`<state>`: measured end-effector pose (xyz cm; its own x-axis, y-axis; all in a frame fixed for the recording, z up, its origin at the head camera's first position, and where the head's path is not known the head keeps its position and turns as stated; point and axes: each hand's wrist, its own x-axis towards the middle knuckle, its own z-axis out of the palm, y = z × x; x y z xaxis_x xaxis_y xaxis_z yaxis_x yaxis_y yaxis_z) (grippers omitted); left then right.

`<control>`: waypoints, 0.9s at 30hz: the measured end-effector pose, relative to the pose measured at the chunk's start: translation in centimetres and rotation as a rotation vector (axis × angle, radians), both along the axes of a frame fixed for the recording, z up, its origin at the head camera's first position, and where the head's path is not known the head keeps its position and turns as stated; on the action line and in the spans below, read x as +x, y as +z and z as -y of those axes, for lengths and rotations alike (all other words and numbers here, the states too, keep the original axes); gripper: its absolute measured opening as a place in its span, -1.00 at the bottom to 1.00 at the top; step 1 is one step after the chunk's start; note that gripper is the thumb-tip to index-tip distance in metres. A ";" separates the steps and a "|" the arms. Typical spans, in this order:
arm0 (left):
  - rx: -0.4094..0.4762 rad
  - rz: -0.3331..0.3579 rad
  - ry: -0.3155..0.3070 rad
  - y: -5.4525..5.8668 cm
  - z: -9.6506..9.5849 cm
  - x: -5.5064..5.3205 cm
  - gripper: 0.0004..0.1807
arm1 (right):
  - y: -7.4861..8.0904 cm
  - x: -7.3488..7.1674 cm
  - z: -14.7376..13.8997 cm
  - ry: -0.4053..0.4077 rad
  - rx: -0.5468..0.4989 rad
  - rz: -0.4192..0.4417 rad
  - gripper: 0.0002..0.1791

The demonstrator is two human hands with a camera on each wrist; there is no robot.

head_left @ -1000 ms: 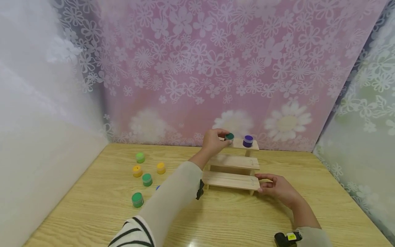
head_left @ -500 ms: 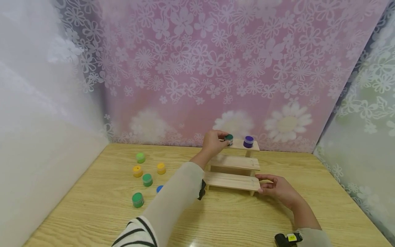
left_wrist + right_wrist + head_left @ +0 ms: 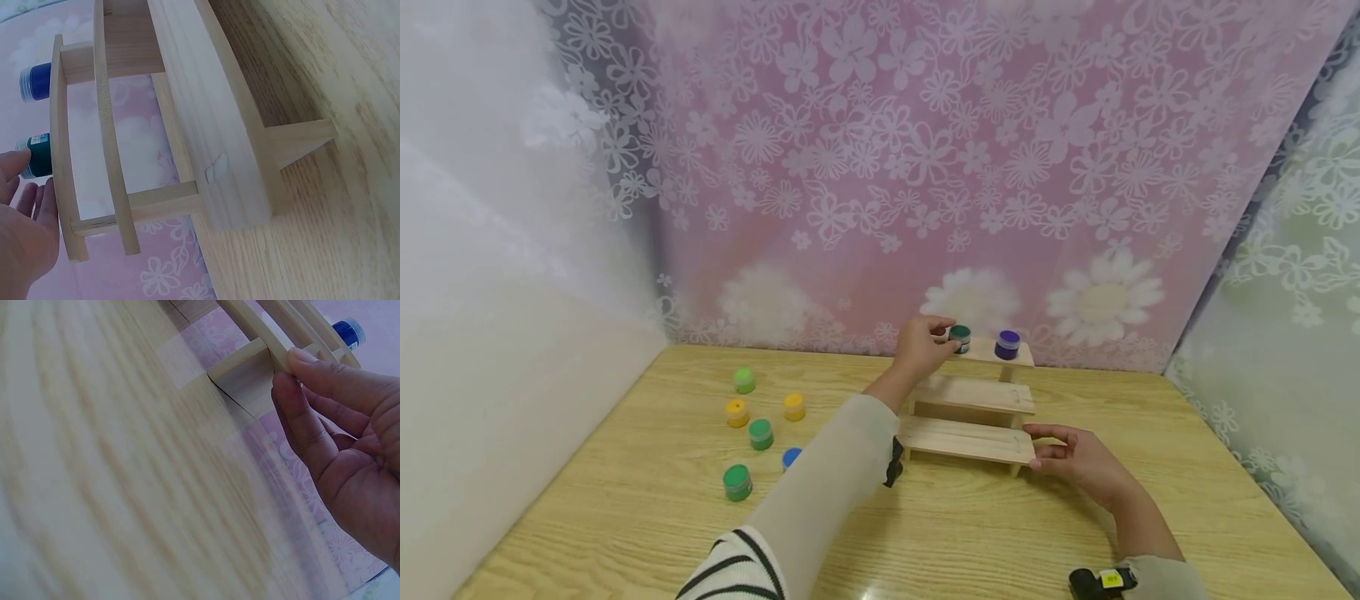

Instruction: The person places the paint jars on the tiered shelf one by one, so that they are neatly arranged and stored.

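A small dark green paint jar point(image 3: 960, 339) stands on the top tier of a three-tier wooden stand point(image 3: 970, 393). My left hand point(image 3: 922, 346) pinches its left side loosely, thumb in front and index finger behind. The left wrist view shows the thumb against the lid of the green jar point(image 3: 40, 154), with other fingers below and apart from it. To its right sits a purple paint jar point(image 3: 1007, 344). My right hand point(image 3: 1078, 462) pinches the right end of the lowest tier between thumb and index finger, clearly seen on the stand point(image 3: 247, 322) in the right wrist view.
Left of the stand, on the wooden table point(image 3: 625, 500), are a light green jar point(image 3: 744, 381), yellow jars point(image 3: 794, 407), green jars point(image 3: 737, 482) and a blue jar point(image 3: 792, 457) partly behind my left sleeve. A flowered cloth point(image 3: 850, 208) hangs behind.
My left fingers have loosened slightly around the dark green jar, and more of it shows. The right hand keeps its hold on the stand. The head view has shifted a little.
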<state>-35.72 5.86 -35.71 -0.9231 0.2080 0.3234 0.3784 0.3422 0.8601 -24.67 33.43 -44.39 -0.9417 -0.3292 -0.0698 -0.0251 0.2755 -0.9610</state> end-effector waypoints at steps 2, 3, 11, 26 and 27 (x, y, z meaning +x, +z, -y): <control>0.031 -0.005 -0.005 -0.1 0.1 0.1 -0.62 | 0.0 0.0 0.0 0.005 -0.003 -0.002 -0.27; 0.045 -0.009 -0.009 -0.1 0.2 0.2 -0.62 | 0.0 0.0 0.0 0.006 -0.007 -0.002 -0.27; 0.125 -0.059 -0.035 -0.4 0.8 0.6 -0.69 | -0.1 -0.1 -0.1 0.002 -0.007 0.008 -0.25; 0.127 -0.098 -0.172 -0.2 3.3 1.4 -0.68 | 0.0 0.0 0.0 -0.009 0.023 0.002 -0.24; 0.127 -0.103 -0.177 -0.2 3.5 1.5 -0.68 | 0.0 0.0 0.0 -0.009 0.024 0.002 -0.24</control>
